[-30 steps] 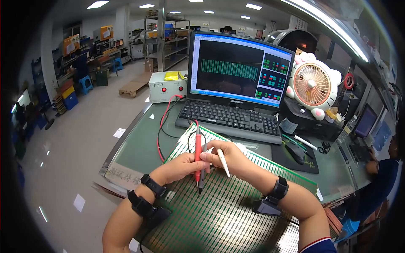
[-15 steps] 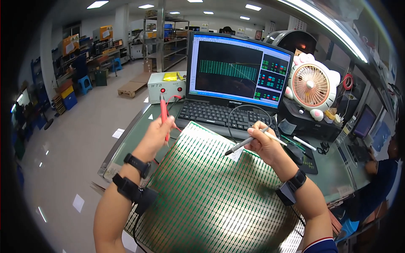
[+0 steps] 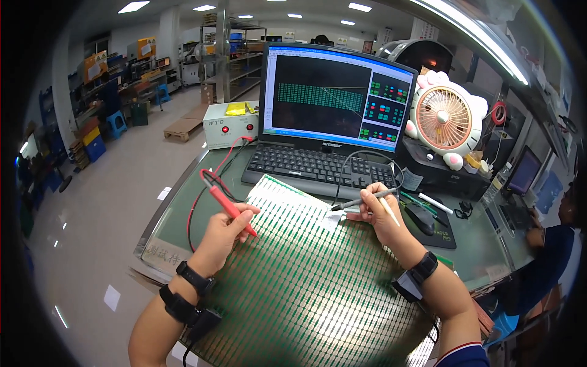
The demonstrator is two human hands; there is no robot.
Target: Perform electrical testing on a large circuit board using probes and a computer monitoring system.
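One red probe, pinched in the left hand at centre left, slants down-right toward the green panel at lower centre, contact unclear; the right hand, apart at centre right, clasps a grey probe pointing left and a white pen.

Red probe, green panel (finely gridded)

The single view looks from the person's head, forward and downward across the table, through a wide fisheye lens (straight edges become curved toward its rim). The left hand and the right hand are seen from above, quite near. The circuit board panel fills the lower middle, the computer monitor faces the camera behind it, and the metal shelving rack is far.
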